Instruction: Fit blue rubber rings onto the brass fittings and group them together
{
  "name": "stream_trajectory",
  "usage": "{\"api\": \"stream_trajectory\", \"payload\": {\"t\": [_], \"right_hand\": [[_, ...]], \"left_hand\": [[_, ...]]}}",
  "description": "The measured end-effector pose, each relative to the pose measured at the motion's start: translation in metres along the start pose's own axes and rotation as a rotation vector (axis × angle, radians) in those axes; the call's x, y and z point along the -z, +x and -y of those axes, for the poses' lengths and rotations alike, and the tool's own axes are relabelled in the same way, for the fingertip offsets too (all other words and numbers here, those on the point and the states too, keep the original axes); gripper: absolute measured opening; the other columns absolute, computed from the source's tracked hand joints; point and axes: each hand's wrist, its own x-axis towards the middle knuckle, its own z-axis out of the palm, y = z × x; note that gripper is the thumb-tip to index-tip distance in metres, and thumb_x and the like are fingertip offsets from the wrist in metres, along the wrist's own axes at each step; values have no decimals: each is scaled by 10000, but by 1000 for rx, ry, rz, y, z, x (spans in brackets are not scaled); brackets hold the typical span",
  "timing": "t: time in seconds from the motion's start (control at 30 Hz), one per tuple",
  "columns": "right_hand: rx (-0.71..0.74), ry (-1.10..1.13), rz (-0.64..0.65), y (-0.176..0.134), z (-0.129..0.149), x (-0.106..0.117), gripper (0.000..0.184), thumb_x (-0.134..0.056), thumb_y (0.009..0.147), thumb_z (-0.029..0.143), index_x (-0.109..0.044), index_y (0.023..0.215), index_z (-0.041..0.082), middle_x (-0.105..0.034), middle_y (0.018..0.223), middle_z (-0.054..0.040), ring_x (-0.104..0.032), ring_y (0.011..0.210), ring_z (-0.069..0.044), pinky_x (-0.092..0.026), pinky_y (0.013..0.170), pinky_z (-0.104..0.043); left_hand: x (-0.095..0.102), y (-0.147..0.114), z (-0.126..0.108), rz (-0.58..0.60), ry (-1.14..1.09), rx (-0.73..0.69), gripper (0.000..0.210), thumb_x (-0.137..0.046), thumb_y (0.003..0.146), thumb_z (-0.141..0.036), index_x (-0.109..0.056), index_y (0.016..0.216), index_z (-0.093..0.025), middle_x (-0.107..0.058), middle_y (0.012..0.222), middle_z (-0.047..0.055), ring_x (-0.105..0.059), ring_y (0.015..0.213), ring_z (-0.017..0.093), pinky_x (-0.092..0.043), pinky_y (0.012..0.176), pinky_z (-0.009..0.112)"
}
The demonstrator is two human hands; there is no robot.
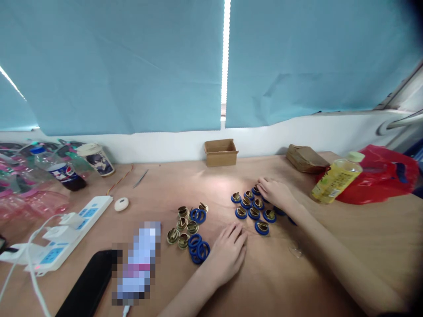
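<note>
The left hand (pixel 228 253) rests palm down on the wooden table (pixel 357 237), its fingers loosely extended and close together; I cannot tell whether anything is under it. Just left of it lie loose blue rings (pixel 195 262), several overlapping in a near pile and a few more farther off. Left of these rings sits a cluster of round brass-coloured clip pieces (pixel 183 241), their clips facing up.

The right hand (pixel 276 193) reaches farther across, its bent fingers at the far edge of a group of blue-rimmed clip pieces (pixel 254 213). The fingertips meet one such piece; whether they grip it, I cannot tell. Part of the group is hidden behind this hand and forearm.

Beyond both clusters, near the wall, stands an open cardboard box (pixel 221 159). To the far right are a brown paper package (pixel 306 159), a tilted yellow-labelled bottle (pixel 337 180) and a red plastic bag (pixel 380 176). On the left are a white power strip (pixel 87 212), a small white round object (pixel 121 204) and a Pepsi bottle (pixel 66 174).
</note>
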Motion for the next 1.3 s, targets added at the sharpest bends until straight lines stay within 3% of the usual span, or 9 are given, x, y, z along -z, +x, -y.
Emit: {"api": "stream_trajectory", "payload": {"t": [0.1,0.2,0.27,0.37,0.5,0.73,0.9,1.07,1.3], "right_hand": [[29,64,-78,-25,22,12,225,-373,983,274,-564,1074,198,-664,1055,-98,-643,895,-235,-423,673,-282],[186,467,-242,-59,49,14,208,-391,975,241,-536,1118,200,-644,1075,-90,-637,919,-200,-462,780,-275],[260,617,-217,-80,63,8,182,-412,962,218,-546,1084,208,-652,1007,-69,-641,882,-188,-471,776,-273],[247,713,-106,-102,75,-9,165,-425,944,188,-559,1037,210,-657,902,-41,-637,747,-169,-472,679,-267],[209,684,-10,-111,83,-24,159,-420,934,173,-576,947,199,-639,781,-34,-611,679,-182,-451,625,-280],[333,578,58,-113,99,-22,162,-417,917,123,-529,835,205,-606,833,-43,-595,760,-190,-434,663,-279],[348,541,56,-114,101,-22,161,-416,912,113,-516,824,203,-590,847,-41,-579,754,-186,-419,652,-277],[352,546,58,-113,100,-20,160,-421,904,106,-520,822,201,-591,850,-36,-574,749,-179,-410,643,-275],[343,555,32,-111,101,-22,174,-427,897,100,-526,793,199,-594,812,-31,-569,719,-169,-399,624,-261]], "left_hand": [[1,0,-1,-11,-1,-3,369,-475,921,-185,-510,1287,-151,-556,1353,128,-482,1289,274,-432,1072,444],[1,1,0,-29,9,-16,354,-478,919,-188,-523,1268,-149,-563,1342,128,-494,1276,274,-436,1065,438],[1,1,1,-49,20,-36,304,-484,916,-183,-564,1208,-156,-591,1307,116,-519,1246,276,-453,1040,433],[1,2,5,-90,30,-34,206,-492,903,-159,-623,1061,-161,-691,1109,90,-632,1048,257,-525,905,410],[14,2,16,-188,65,94,185,-464,895,-142,-639,953,-149,-698,814,75,-648,771,240,-540,712,386],[50,2,62,-397,110,351,222,-453,924,-179,-590,1097,-162,-657,1064,109,-586,1033,251,-476,915,397],[46,0,86,-233,161,471,353,-530,892,-231,-544,1240,-170,-582,1309,129,-467,1250,326,-382,1018,491],[42,-1,87,-172,123,442,235,-535,887,-177,-609,1108,-196,-690,1100,86,-609,1039,258,-446,915,392],[45,2,85,-199,79,402,79,-625,862,-242,-648,923,-198,-708,946,63,-613,939,248,-435,866,379]]}}
